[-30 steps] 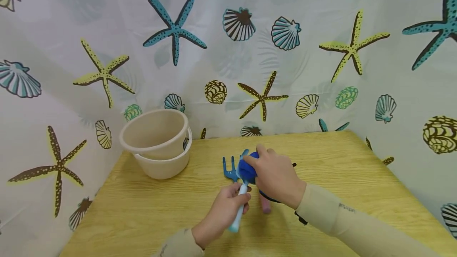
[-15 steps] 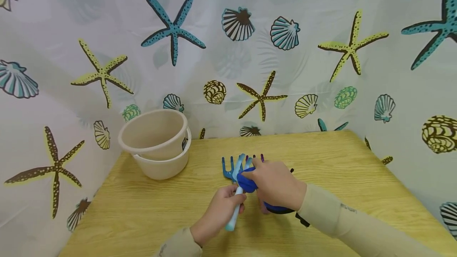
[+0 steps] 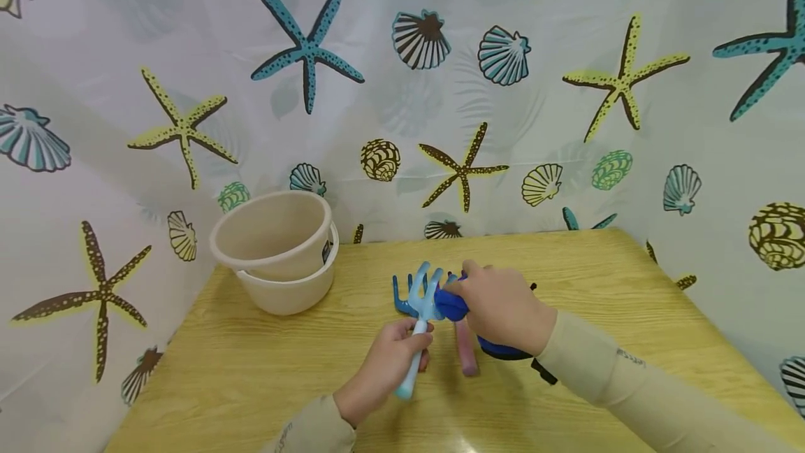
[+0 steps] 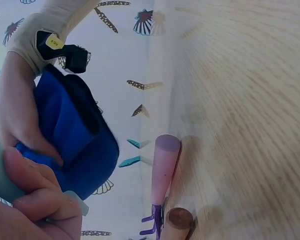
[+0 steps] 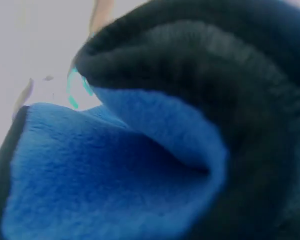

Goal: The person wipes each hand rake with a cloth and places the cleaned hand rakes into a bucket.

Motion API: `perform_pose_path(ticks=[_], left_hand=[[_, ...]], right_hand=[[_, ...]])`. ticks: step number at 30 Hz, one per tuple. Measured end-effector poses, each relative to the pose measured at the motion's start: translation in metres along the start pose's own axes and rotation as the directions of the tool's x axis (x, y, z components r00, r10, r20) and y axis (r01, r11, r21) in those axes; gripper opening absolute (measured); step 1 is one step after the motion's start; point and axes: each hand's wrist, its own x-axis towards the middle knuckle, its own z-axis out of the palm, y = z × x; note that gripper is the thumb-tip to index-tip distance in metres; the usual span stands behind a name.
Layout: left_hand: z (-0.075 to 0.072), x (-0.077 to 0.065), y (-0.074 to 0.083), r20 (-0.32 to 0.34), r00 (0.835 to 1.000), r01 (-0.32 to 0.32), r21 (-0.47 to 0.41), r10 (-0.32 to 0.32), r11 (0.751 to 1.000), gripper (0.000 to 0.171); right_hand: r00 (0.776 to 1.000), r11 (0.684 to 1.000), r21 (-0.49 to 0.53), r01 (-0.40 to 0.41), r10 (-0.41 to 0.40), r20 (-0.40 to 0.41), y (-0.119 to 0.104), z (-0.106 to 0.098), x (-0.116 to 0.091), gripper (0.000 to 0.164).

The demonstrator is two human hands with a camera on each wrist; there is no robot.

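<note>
My left hand [image 3: 388,363] grips the handle of a light blue garden hand fork [image 3: 427,310], tines pointing away from me. A blue cloth [image 3: 450,305] with dark edging is pinched in my right hand [image 3: 506,310] against the right side of the fork's head. Its loose part hangs below that hand and fills most of the right wrist view. Underneath, a pink-handled tool [image 3: 466,354] with purple tines lies on the table, partly covered by hand and cloth. Beside it lies a darker blue fork [image 3: 402,301]; a brown handle end [image 4: 179,220] shows in the left wrist view.
Two cream buckets [image 3: 286,292], one nested in the other, stand at the back left of the wooden table [image 3: 264,362]. A curtain [image 3: 402,110] printed with starfish and shells hangs behind the table and along its sides.
The cloth and right hand have shifted from over the fork's head to its right side, uncovering the tines. The left hand has kept its grip; the fork has turned slightly.
</note>
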Motion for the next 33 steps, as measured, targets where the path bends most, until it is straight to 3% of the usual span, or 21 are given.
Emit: perform_pose_path(ticks=[3,6,11,17,22,27,33], left_hand=[[0.004,-0.002,0.001,0.014,1.000,-0.012,-0.002,0.012,1.000,0.022],[0.009,-0.003,0.003,0.027,0.999,-0.022,0.006,0.022,1.000,0.018],[0.014,-0.003,0.006,0.036,0.999,-0.011,0.003,0.011,1.000,0.017],[0.014,-0.003,0.010,0.020,1.000,0.022,0.040,-0.023,0.999,0.013],[0.013,-0.002,0.008,0.023,0.999,0.020,0.056,-0.022,0.998,0.013],[0.012,-0.001,0.005,0.032,0.999,-0.018,0.072,0.016,0.997,0.018],[0.016,-0.002,0.004,0.054,0.998,-0.047,0.080,0.042,0.996,0.019]], right_hand=[[0.997,0.999,-0.019,-0.028,0.027,-0.075,0.000,-0.002,0.003,0.045],[0.994,0.997,-0.053,-0.049,0.044,-0.095,-0.004,0.000,0.008,0.044],[0.999,0.998,-0.058,-0.017,0.015,-0.036,-0.013,0.007,0.010,0.040],[0.998,0.994,0.098,0.050,-0.054,0.043,-0.015,0.007,0.007,0.048],[0.996,0.988,0.153,0.027,-0.039,0.076,-0.012,0.004,0.004,0.051],[1.000,0.993,0.113,-0.020,0.022,-0.019,-0.011,0.003,0.006,0.049],[0.984,0.996,-0.008,-0.085,0.082,-0.160,-0.012,0.008,0.010,0.043]])
